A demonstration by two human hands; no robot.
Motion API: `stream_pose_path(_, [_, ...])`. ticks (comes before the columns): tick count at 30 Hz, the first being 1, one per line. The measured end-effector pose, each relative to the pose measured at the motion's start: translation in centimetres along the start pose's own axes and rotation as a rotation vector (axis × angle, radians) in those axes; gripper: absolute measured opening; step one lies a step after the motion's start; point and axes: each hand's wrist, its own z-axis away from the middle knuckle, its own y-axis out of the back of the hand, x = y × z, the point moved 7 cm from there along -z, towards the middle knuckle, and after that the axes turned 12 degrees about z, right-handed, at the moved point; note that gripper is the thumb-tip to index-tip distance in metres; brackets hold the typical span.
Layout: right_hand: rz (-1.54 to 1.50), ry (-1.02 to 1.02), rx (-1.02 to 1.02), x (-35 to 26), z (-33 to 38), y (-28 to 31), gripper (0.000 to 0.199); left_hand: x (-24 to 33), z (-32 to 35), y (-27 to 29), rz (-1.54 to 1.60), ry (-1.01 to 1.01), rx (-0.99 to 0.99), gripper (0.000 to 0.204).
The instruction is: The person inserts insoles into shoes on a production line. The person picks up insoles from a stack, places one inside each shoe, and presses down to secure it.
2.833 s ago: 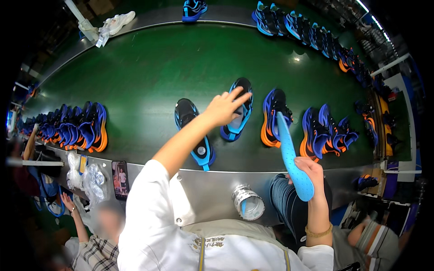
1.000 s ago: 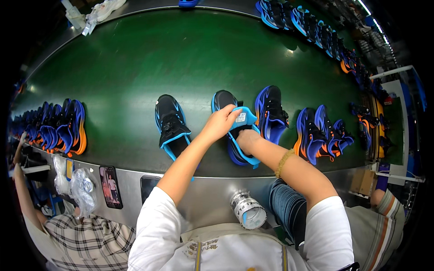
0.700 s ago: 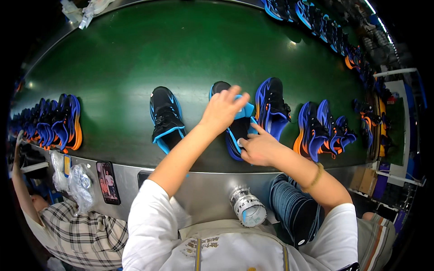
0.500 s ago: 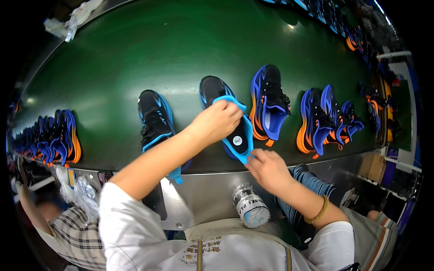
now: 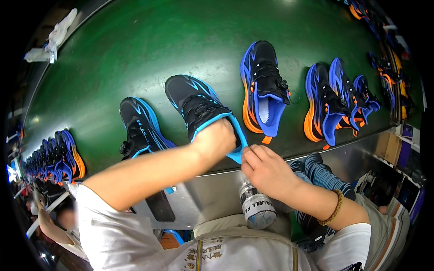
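Note:
A black sneaker with light-blue trim (image 5: 192, 97) lies on the green surface in front of me, toe pointing away and to the left. My left hand (image 5: 216, 137) reaches into its opening, and the fingers are hidden inside. At the heel, my right hand (image 5: 264, 165) is closed on the light-blue collar edge. Left of it, partly behind my left forearm, stands another blue-trimmed sneaker (image 5: 138, 122). Just to the right is a black sneaker with a purple and orange sole (image 5: 262, 86), its purple lining showing.
Several purple and orange sneakers (image 5: 318, 106) stand at the right, and a further row (image 5: 68, 156) at the far left. Below the green belt (image 5: 135, 54) are a clear jar (image 5: 257, 210) and stacked insoles (image 5: 327, 176) near my right forearm. White plastic (image 5: 58, 34) lies upper left.
My left hand has gone from the sneaker's tongue down into its opening, covering the insole with the round white label. The right hand stays at the heel. The whole view has shifted.

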Motion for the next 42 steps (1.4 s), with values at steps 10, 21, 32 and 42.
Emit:
stream_pose_path(10, [-0.007,0.065,0.065,-0.2,-0.6,-0.2,0.012,-1.7,-1.1,-3.6,-0.131,-0.166,-0.077,0.014])
stream_pose_path(21, [0.036,0.132,0.115,-0.6,-0.1,0.1,0.011,-1.9,0.2,-2.1,-0.035,-0.071,-0.119,0.015])
stream_pose_path(32, [0.250,0.190,-0.056,-2.3,2.0,-1.9,0.017,-3.6,6.7,3.0,0.226,0.580,0.569,0.041])
stream_pose_path(42, [-0.251,-0.232,0.149,0.4,6.8,9.3,0.021,-9.3,9.8,1.3,1.178,0.575,0.752,0.013])
